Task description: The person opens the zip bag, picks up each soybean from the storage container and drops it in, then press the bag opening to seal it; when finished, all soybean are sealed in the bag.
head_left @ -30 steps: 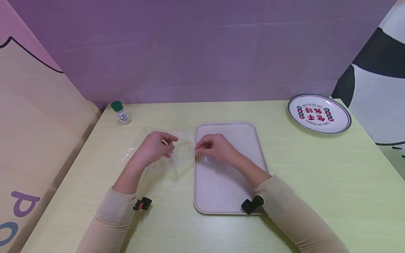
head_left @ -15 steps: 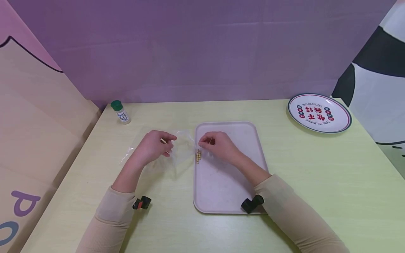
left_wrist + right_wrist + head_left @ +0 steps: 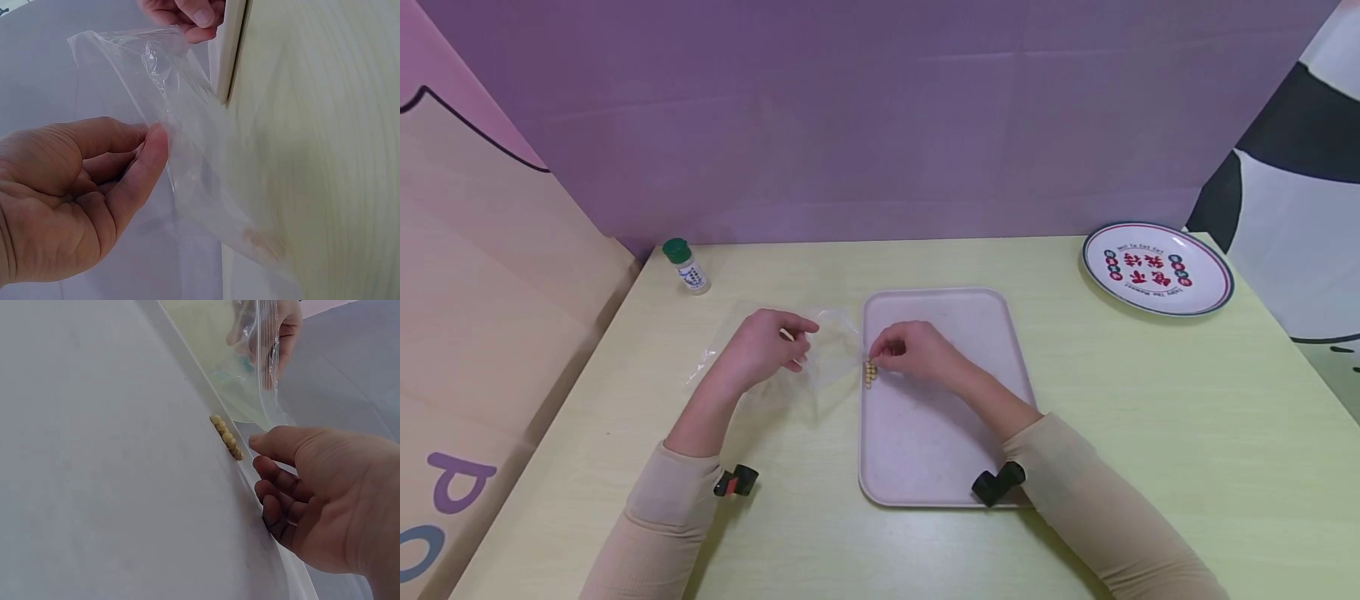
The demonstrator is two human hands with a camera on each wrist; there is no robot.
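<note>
A clear plastic zip bag hangs from my left hand, its thumb and forefinger pinching one side near the mouth. The bag's mouth faces the left edge of a pale tray. A short cluster of small round yellow beans lies along that edge, inside the rim. Right beside the beans is my right hand, fingers loosely bent. In the right wrist view, a gap shows between its thumb and forefinger, with no bean visible there. Whether anything is inside the bag is unclear.
A small shaker jar with a green lid stands at the back left of the table. At the back right lies an oval plate with red lettering. A purple cloth closes off the far side.
My right hand rose slightly off the beans, then came back down beside them. My left hand and the bag have hardly moved.
</note>
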